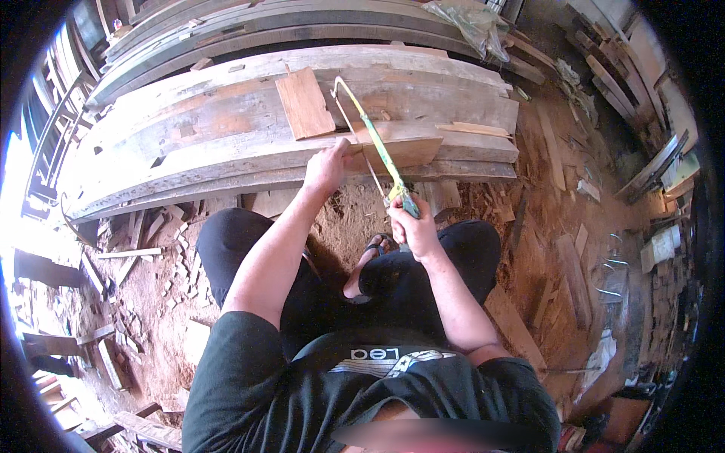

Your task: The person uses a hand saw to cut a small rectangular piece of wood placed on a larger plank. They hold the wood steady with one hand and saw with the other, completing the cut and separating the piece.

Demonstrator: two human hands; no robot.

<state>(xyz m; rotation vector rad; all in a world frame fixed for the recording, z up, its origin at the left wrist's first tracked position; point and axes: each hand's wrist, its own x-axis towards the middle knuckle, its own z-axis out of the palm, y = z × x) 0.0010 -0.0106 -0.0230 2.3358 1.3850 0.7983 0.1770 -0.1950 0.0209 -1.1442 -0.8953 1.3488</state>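
Note:
My left hand [326,166] is closed on a thin wooden board [408,151] that lies along the near edge of a long plank bench [189,128]. My right hand [410,219] grips the green handle of a yellow-green bow saw [368,121]. Its blade slants across the board just right of my left fingers. A square piece of plywood [303,103] lies on the planks left of the saw's tip, and a narrow wood strip [472,130] lies at the right.
Stacked long boards [249,26] and a crumpled plastic sheet [476,26] are behind the bench. Wood offcuts [132,260] and sawdust are scattered on the dirt floor at both sides. Leaning planks [619,83] line the right edge, and a metal frame [49,158] stands at the left.

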